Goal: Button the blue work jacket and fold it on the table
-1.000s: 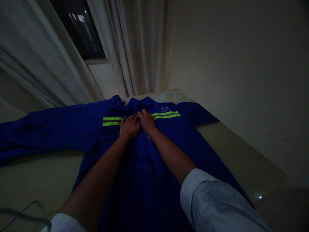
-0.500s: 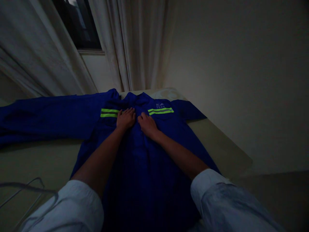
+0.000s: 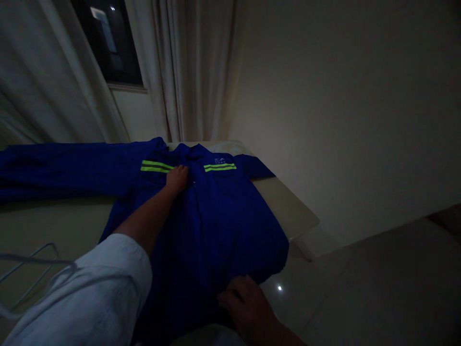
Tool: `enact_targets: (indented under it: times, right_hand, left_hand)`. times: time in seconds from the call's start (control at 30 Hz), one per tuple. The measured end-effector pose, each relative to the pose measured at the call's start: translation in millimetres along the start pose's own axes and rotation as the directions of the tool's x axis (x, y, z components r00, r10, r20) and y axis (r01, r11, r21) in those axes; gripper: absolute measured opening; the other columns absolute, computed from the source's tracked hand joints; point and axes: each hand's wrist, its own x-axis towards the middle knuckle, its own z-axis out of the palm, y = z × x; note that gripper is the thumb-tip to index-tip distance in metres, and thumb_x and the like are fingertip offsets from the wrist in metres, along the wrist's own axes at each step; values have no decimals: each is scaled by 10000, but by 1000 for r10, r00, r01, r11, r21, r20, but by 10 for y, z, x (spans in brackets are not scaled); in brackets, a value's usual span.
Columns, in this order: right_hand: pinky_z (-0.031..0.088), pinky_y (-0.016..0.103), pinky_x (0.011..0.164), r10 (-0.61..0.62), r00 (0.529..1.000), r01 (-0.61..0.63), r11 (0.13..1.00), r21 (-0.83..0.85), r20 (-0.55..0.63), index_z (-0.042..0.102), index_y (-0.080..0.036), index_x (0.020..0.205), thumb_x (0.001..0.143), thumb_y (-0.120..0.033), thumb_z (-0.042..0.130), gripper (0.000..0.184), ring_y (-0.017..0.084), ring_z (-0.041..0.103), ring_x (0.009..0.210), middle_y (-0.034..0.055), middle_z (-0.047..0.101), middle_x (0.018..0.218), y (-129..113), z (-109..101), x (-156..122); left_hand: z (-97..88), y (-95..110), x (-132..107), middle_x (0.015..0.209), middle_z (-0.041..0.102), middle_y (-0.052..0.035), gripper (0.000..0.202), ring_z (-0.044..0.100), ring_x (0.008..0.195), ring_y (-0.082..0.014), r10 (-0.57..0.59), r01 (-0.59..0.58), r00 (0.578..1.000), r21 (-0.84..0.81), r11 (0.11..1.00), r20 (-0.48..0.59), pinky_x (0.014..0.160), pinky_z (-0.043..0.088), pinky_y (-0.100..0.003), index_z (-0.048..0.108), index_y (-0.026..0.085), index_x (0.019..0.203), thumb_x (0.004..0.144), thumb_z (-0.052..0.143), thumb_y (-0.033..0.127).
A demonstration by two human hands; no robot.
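Note:
A blue work jacket [image 3: 230, 216] lies front up, with yellow-green reflective strips across the chest and a small pale print above the right-hand strip. One sleeve [image 3: 72, 168] stretches out to the left; the other sleeve [image 3: 255, 166] points right and looks shorter. My left hand [image 3: 177, 178] rests by the front opening at chest height, fingers curled down on the fabric. Low in the view, my right hand [image 3: 248, 305] is over the jacket's lower edge, its fingers loosely bent and its thumb apart. No held thing shows in it; dimness hides detail there.
The jacket lies on a pale table [image 3: 284, 202], with part of its lower side hanging past the right edge. A wire hanger [image 3: 36, 259] is at lower left. Curtains [image 3: 194, 72] and a dark window [image 3: 111, 43] stand behind. Shiny floor [image 3: 345, 288] shows at right.
My right hand has left the chest area and come down towards me to the lower edge. My left hand stays at the chest, its fingers now more curled. The view has shifted right.

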Motion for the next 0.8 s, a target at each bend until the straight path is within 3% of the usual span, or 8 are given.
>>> enact_targets:
  times: [0.13,0.2,0.3,0.43,0.5,0.63,0.73,0.8]
  right_hand:
    - [543,339,743,109,994,-104,986,134,-27,701,-265,1068,1031,-209,570,147,192,659,843,58,703,940,11,55,-5]
    - [531,342,771,120,991,-108,980,168,-63,698,-246,1063,1057,-211,536,166,196,655,872,64,697,957,-2,95,8]
    - [517,338,809,166,979,-139,967,216,-116,700,-224,1058,1077,-230,515,186,194,641,900,66,680,978,-37,106,93]
    - [489,332,824,135,985,-114,978,178,-111,700,-202,1039,1074,-220,532,173,193,622,914,72,661,997,-74,51,234]
    - [465,334,790,3,997,4,997,81,-79,695,-185,1009,1065,-194,542,163,198,613,893,72,659,967,-79,46,245]
    - [442,339,760,-145,989,144,986,-85,-12,680,-165,965,1039,-154,566,137,201,604,848,69,666,918,-97,61,147]
    - [467,335,778,-126,990,121,990,-73,-62,685,-189,1028,1037,-162,563,125,197,627,861,66,683,952,-120,56,5]
    - [504,343,830,-114,986,112,994,-22,-120,665,-208,1185,1059,-213,532,184,203,656,920,78,703,1032,-82,77,-153]
  left_hand:
    - [-199,263,-528,1510,556,-238,598,553,1374,-358,67,-69,996,35,997,51,1109,435,-491,409,93,1561,979,421,232]
    - [-261,375,-1067,1631,446,-169,588,482,1454,-305,156,-158,986,29,987,58,1180,385,-448,368,139,1595,1030,374,301]
    - [-274,508,-2089,1627,477,-99,563,487,1458,-260,322,-318,945,-65,946,52,1217,366,-441,451,202,1559,1071,341,460]
    - [-145,607,-3094,1670,407,-53,617,375,1540,-315,279,-273,958,-79,959,74,1240,291,-621,404,316,1599,1054,340,600]
    - [-68,623,-3250,1710,310,-41,649,271,1585,-330,254,-250,963,-59,967,90,1245,247,-666,329,323,1633,1050,341,609]
    - [-13,673,-3146,1716,272,-33,664,255,1589,-338,229,-228,971,-30,973,74,1237,256,-690,312,311,1638,1045,362,607]
    - [-57,733,-3118,1670,382,-83,638,366,1540,-359,229,-229,971,7,973,-71,1205,332,-692,415,256,1597,1042,419,570]
    - [-57,717,-3277,1609,484,-122,574,478,1474,-332,271,-274,934,17,961,-232,1179,423,-614,469,211,1565,1044,472,449]
